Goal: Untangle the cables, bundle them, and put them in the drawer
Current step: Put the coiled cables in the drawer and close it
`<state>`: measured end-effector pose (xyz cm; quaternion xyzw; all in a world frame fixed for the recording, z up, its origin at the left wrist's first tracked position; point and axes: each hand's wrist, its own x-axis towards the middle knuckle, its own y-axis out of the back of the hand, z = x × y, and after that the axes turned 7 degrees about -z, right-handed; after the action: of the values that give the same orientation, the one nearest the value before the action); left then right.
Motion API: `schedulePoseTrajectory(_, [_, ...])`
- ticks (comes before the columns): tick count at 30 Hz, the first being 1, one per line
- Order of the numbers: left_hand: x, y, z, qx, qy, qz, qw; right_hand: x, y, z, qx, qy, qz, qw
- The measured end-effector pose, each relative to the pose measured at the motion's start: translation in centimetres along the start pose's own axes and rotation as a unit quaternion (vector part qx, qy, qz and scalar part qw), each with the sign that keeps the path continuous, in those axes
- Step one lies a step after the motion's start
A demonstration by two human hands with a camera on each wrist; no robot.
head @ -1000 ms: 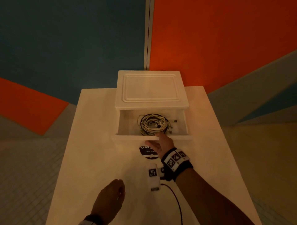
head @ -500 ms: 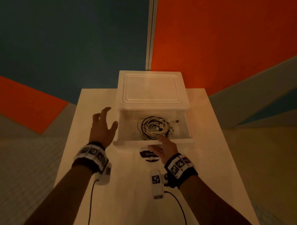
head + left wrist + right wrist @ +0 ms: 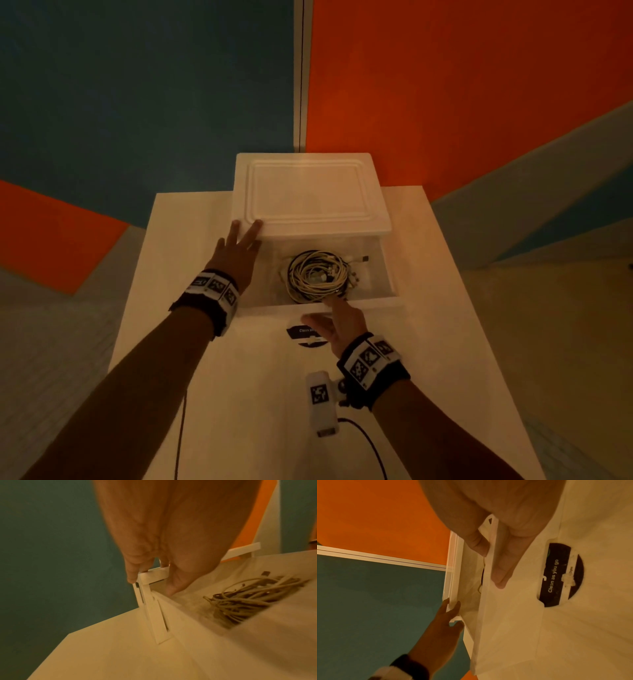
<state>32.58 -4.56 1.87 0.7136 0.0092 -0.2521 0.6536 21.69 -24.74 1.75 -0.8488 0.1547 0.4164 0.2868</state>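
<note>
A coil of white and black cables (image 3: 317, 275) lies inside the pulled-out drawer (image 3: 274, 310) of a white drawer unit (image 3: 308, 195). My left hand (image 3: 246, 228) rests on the unit's front left corner with straight fingers on the top; its thumb (image 3: 171, 588) sits under the top's lip. My right hand (image 3: 337, 318) pinches the drawer's front panel at the middle: the thumb (image 3: 501, 568) lies on the outer face and a finger (image 3: 477, 545) is behind the rim. The cables (image 3: 248, 597) are touched by neither hand.
The unit stands at the far end of a narrow white table (image 3: 178, 257), against a blue and orange wall. A round black sticker (image 3: 303, 337) reading "Clean as you go" (image 3: 553, 574) lies on the table just below the drawer front. Both table sides drop to the floor.
My left hand rose from the near table edge and landed on the unit's front left corner. The right hand stayed on the drawer front. The cables have not moved.
</note>
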Motion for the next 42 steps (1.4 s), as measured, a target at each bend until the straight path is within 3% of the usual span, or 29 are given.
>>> schedulePoseTrajectory(7, [-6.0,-4.0,-0.2,-0.034,-0.052,0.014,0.998,-2.6,2.1,2.8,0.024,-0.024,0.013,0.999])
schedulePoseTrajectory(10, [-7.5,-4.6,-0.8,-0.099,-0.133,0.128,0.978,-4.1,2.9,4.3,0.032,-0.032,0.015,0.999])
schedulePoseTrajectory(11, [-7.8,-4.1,-0.7,-0.163,-0.123,0.173,0.964,-4.5,3.1,4.7,0.033,-0.033,0.015,0.999])
schedulePoseTrajectory(13, [-7.7,-2.9,-0.4,-0.328,-0.040,0.227,0.916,-5.1,3.3,5.2,0.040,-0.033,0.015,0.999])
schedulePoseTrajectory(14, [-7.4,-2.2,-0.3,-0.399,0.017,0.208,0.893,-5.3,3.4,5.5,0.044,-0.033,0.018,0.998])
schedulePoseTrajectory(16, [-6.3,-1.7,-0.5,-0.474,0.107,0.101,0.868,-5.4,3.6,5.8,0.050,-0.036,0.022,0.998])
schedulePoseTrajectory(19, [-4.7,-2.0,-1.0,-0.480,0.130,0.026,0.867,-5.5,3.9,5.9,0.050,-0.040,0.028,0.998])
schedulePoseTrajectory(28, [-3.7,-2.2,-2.5,-0.473,0.100,0.005,0.876,-4.4,3.3,4.7,0.070,-0.030,0.010,0.997])
schedulePoseTrajectory(37, [-3.2,-2.3,-3.5,-0.426,0.089,-0.011,0.900,-2.5,1.6,2.4,0.035,-0.008,-0.041,0.999])
schedulePoseTrajectory(42, [-3.0,-2.5,-3.4,-0.431,0.086,-0.006,0.898,-1.1,0.7,0.9,-0.017,0.009,-0.064,0.998])
